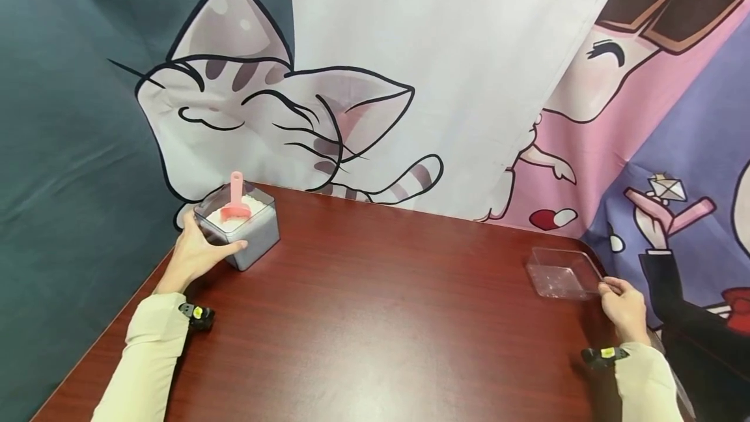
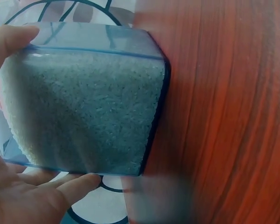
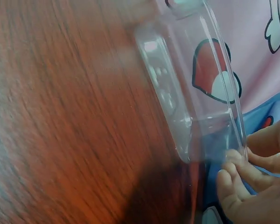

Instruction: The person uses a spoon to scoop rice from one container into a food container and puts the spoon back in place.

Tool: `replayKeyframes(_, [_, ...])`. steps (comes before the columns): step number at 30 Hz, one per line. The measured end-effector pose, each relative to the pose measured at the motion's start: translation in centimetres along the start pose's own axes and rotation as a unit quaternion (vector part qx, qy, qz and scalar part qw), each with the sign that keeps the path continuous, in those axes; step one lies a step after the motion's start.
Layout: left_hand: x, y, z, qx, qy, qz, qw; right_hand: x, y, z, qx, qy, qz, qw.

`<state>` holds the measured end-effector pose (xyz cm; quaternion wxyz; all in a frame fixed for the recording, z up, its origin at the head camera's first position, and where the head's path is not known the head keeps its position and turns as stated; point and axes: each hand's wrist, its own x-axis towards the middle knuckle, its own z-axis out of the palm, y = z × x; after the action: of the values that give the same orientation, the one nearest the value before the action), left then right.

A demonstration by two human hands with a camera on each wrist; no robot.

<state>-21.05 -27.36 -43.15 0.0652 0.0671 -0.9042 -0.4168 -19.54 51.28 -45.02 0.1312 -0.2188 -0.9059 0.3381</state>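
Note:
At the table's far left, my left hand (image 1: 196, 249) grips a translucent bluish-grey container (image 1: 258, 239) by its sides, thumb on one wall and fingers on the other. White rice (image 2: 93, 107) fills much of it, showing through the wall in the left wrist view. A pink scoop (image 1: 236, 197) stands in the rice with its handle up. Over on the right, my right hand (image 1: 625, 308) pinches the rim of a clear, shallow plastic box (image 1: 562, 282) between thumb and fingers. Nothing shows inside the box through its clear walls.
Both things are at the brown wood-grain table (image 1: 398, 318), near its far corners. Behind it hangs a printed cloth (image 1: 469, 83) with a cartoon cat and figures, meeting the table's back edge. Small cameras (image 1: 199, 316) are strapped to both wrists.

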Motion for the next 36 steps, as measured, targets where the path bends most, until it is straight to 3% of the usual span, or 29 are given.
replayKeyframes(4, [0.0,0.3,0.2,-0.007,-0.008,0.013,0.9999,-0.5,0.1,0.2,0.111,-0.045,-0.024,0.9925])
replayKeyframes(8, [0.1,0.5,0.6,-0.021,-0.032,0.022,0.999,-1.0,-0.5,0.6,0.237,-0.105,-0.041,0.9649])
replayKeyframes(11, [0.1,0.7,1.0,-0.02,-0.053,0.022,0.9982,-1.8,-1.6,1.1,0.273,-0.133,-0.029,0.9523])
replayKeyframes(13, [0.1,0.9,1.3,-0.026,-0.066,0.03,0.997,-2.4,-2.6,1.4,0.248,-0.146,-0.023,0.9574])
replayKeyframes(16, [0.3,1.2,1.9,-0.045,-0.091,0.047,0.9937,-3.6,-4.4,1.7,0.164,-0.166,-0.034,0.9719])
replayKeyframes(19, [0.7,1.5,2.7,-0.082,-0.121,0.069,0.9869,-4.7,-6.1,2.0,0.113,-0.199,-0.036,0.9728])
replayKeyframes(22, [1.0,1.9,3.5,-0.114,-0.149,0.083,0.9788,-5.7,-7.4,2.3,0.09,-0.237,-0.039,0.9665])
replayKeyframes(26, [1.3,2.8,4.5,-0.157,-0.182,0.099,0.9655,-6.7,-8.5,2.9,0.099,-0.275,-0.048,0.9552])
replayKeyframes(31, [1.5,3.8,5.7,-0.209,-0.225,0.117,0.9443,-7.6,-9.6,3.4,0.089,-0.305,-0.069,0.9456])
replayKeyframes(34, [1.6,4.2,6.1,-0.219,-0.25,0.125,0.935,-8.0,-10.4,3.5,0.075,-0.326,-0.078,0.9391])
replayKeyframes(36, [1.7,4.5,6.3,-0.214,-0.261,0.128,0.9328,-8.3,-10.9,3.7,0.078,-0.339,-0.074,0.9347])
